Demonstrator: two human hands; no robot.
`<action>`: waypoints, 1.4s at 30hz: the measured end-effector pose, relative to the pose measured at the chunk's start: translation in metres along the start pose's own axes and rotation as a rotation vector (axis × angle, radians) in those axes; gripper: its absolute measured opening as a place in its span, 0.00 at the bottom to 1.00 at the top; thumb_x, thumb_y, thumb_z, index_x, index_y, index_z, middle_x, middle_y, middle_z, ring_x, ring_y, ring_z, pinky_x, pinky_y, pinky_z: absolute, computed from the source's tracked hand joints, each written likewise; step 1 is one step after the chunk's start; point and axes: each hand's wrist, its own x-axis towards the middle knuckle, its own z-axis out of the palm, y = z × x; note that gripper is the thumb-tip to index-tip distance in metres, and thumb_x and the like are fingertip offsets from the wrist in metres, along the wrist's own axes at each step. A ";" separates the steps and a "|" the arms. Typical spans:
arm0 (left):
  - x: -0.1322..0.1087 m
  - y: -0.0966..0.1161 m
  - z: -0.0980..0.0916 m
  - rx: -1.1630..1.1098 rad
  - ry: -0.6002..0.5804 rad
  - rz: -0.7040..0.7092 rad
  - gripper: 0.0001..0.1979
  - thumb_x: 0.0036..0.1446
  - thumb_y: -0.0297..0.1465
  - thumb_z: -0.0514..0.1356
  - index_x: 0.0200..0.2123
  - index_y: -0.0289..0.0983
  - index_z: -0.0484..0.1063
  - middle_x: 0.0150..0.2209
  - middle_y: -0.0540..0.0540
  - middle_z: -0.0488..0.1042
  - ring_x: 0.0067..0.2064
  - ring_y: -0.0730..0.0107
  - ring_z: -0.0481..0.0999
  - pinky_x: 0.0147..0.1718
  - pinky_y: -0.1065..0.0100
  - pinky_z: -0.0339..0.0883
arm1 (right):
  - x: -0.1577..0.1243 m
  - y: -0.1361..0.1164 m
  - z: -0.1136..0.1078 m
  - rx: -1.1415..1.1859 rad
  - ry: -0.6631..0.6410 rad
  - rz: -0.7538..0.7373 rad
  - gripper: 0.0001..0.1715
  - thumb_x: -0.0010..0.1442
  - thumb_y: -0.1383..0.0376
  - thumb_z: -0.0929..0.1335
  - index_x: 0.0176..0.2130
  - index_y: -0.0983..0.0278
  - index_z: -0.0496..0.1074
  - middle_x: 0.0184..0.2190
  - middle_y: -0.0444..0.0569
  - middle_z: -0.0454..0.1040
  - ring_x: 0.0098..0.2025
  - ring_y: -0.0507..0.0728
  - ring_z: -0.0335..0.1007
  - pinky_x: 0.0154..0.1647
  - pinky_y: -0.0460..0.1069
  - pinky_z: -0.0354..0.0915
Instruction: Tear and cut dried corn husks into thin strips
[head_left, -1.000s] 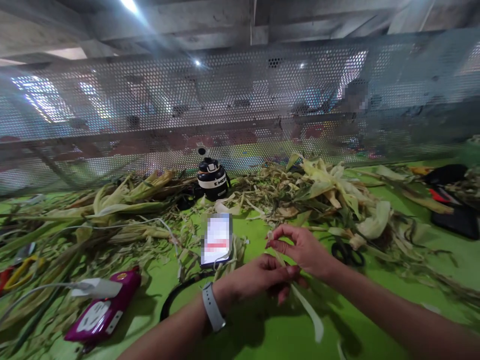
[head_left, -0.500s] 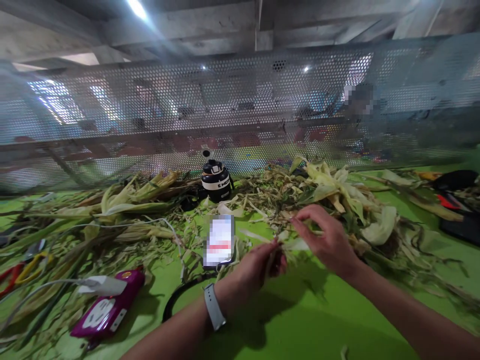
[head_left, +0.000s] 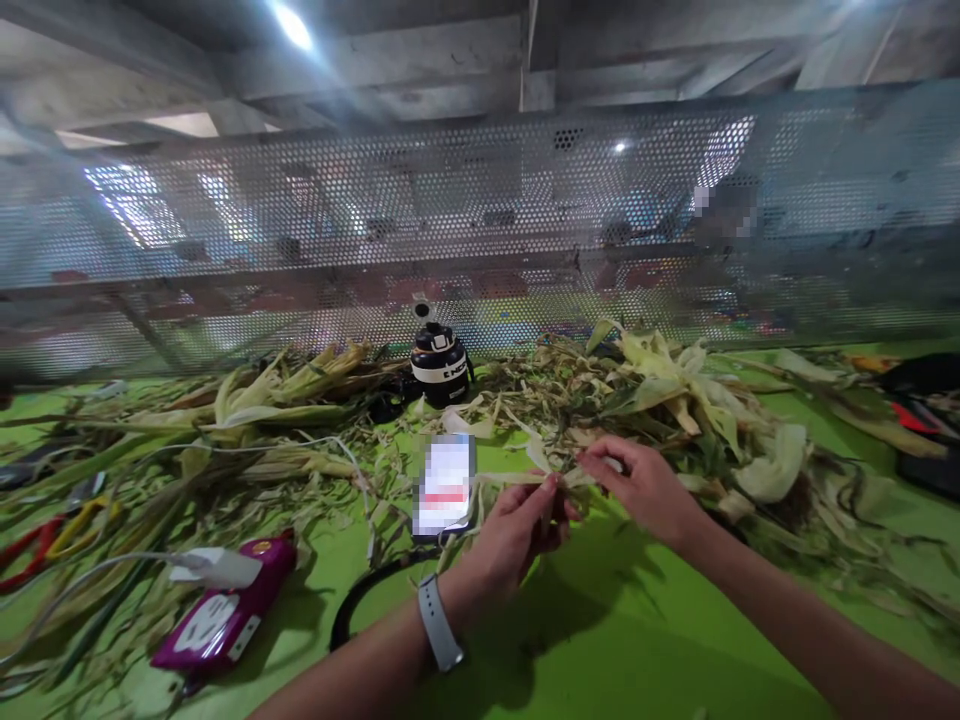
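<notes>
My left hand (head_left: 514,530), with a grey watch band on its wrist, is closed in a pinch around pale corn husk strips (head_left: 491,480) above the green table (head_left: 600,640). Strip ends stick out to the left and upward from its fingertips. Just to the right, my right hand (head_left: 645,485) has thumb and fingers pinched together on the husk's other end; its exact grip is partly hidden. Close behind both hands lies a heap of dried and fresh corn husks (head_left: 675,390).
A lit phone (head_left: 444,490) lies left of my hands, before a black bottle (head_left: 439,370). Further left are a purple device (head_left: 225,615) with a white plug (head_left: 217,567), scissors (head_left: 75,530), cables and more husks (head_left: 277,405). A perforated metal screen (head_left: 375,230) stands behind.
My right hand has come down and closer to my left hand, and its fingers now meet the husk. The view has shifted slightly, so things appear a bit further right.
</notes>
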 end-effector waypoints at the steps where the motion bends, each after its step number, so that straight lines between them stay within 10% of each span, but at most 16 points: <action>1: 0.000 0.000 0.000 0.044 0.016 0.002 0.19 0.49 0.45 0.64 0.24 0.34 0.68 0.20 0.52 0.68 0.21 0.79 0.60 0.22 0.72 0.50 | 0.000 0.000 0.001 0.008 -0.004 -0.009 0.20 0.61 0.51 0.62 0.29 0.63 0.70 0.24 0.44 0.71 0.26 0.53 0.64 0.27 0.46 0.59; 11: 0.002 0.002 -0.004 0.100 -0.025 0.100 0.15 0.56 0.39 0.58 0.24 0.37 0.59 0.18 0.57 0.57 0.20 0.79 0.51 0.21 0.71 0.43 | 0.004 0.008 0.002 -0.041 0.152 -0.055 0.21 0.61 0.50 0.62 0.28 0.62 0.69 0.22 0.44 0.70 0.24 0.53 0.63 0.28 0.46 0.60; 21: 0.006 0.003 -0.007 -0.090 -0.020 0.148 0.12 0.54 0.40 0.62 0.34 0.36 0.70 0.30 0.48 0.76 0.34 0.71 0.73 0.37 0.70 0.62 | -0.002 0.002 -0.002 -0.017 0.413 -0.183 0.13 0.60 0.56 0.64 0.32 0.63 0.66 0.27 0.46 0.68 0.29 0.54 0.64 0.33 0.48 0.62; 28: 0.006 0.002 -0.003 -0.185 0.010 0.174 0.11 0.52 0.35 0.64 0.38 0.38 0.73 0.40 0.44 0.79 0.49 0.61 0.73 0.51 0.60 0.61 | -0.018 -0.014 0.023 0.111 -0.254 -0.109 0.16 0.62 0.56 0.63 0.29 0.64 0.69 0.27 0.46 0.71 0.30 0.54 0.65 0.31 0.47 0.60; 42: 0.005 0.004 -0.004 0.065 0.028 0.278 0.11 0.51 0.36 0.65 0.36 0.35 0.77 0.41 0.43 0.79 0.47 0.61 0.74 0.50 0.62 0.64 | -0.013 -0.004 0.025 0.324 -0.371 0.038 0.22 0.60 0.50 0.63 0.25 0.63 0.65 0.21 0.43 0.68 0.25 0.52 0.65 0.27 0.46 0.61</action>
